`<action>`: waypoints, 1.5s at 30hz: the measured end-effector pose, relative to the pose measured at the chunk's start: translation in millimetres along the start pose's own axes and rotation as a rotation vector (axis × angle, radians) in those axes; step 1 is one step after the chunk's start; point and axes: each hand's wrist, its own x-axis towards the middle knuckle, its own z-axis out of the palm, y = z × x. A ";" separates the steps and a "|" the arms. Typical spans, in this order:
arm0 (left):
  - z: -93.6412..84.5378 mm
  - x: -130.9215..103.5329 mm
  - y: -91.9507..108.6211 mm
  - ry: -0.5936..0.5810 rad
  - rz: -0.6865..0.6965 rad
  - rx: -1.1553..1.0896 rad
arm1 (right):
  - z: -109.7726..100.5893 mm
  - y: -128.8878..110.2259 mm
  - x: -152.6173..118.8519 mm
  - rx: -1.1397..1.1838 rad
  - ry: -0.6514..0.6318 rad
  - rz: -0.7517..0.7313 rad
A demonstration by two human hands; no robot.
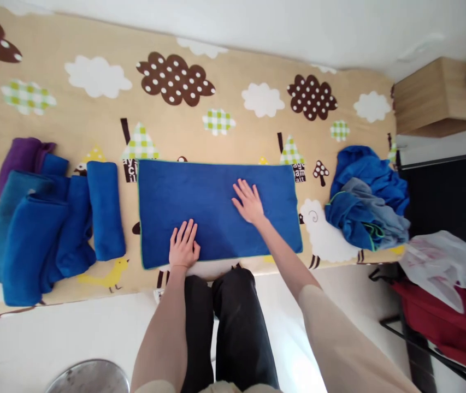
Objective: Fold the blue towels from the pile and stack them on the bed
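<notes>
A blue towel [216,213] with a thin green edge lies spread flat in front of me on a patterned bedspread. My left hand [184,246] rests on its near part, left of the middle, palm down with fingers apart. Further right and farther from me, my right hand [249,202] also lies flat on the towel, fingers spread. Neither hand grips anything. Just left of the towel sits a rolled blue towel [105,210]. Beyond it is a pile of rolled or folded towels [36,234], blue, teal and purple.
A crumpled heap of blue and grey towels [367,196] lies at the bed's right end. The beige bedspread [233,144] meets a white wall. A wooden box shelf [425,98], a white plastic bag [446,259] and a red item [449,322] are at right; a round stool [89,377] stands below left.
</notes>
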 end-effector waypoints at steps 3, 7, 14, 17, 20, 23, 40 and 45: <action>1.8 -1.0 -1.1 0.010 0.005 -0.011 | -7.4 59.4 23.8 -0.112 0.089 0.158; 3.4 -2.0 -1.0 0.023 0.000 -0.011 | -19.1 127.7 31.5 -0.170 0.153 0.332; 1.8 -1.0 0.7 -0.025 -0.052 -0.043 | -38.6 152.1 45.3 -0.196 0.132 0.487; 3.5 -0.7 0.1 -0.018 -0.061 -0.075 | -27.1 122.4 7.6 -0.228 0.209 0.410; 4.7 -0.6 -0.6 -0.013 -0.049 -0.074 | -10.3 108.9 -45.8 -0.212 0.109 0.228; 3.0 0.3 -0.3 -0.008 -0.038 -0.051 | -9.1 132.0 -71.2 -0.205 0.059 0.324; 0.6 3.2 4.1 -0.016 -0.001 0.045 | 59.8 84.1 -225.8 -0.082 0.321 0.731; -43.3 -37.6 8.8 -0.196 -0.259 0.220 | 37.9 80.5 -234.5 0.002 0.302 0.790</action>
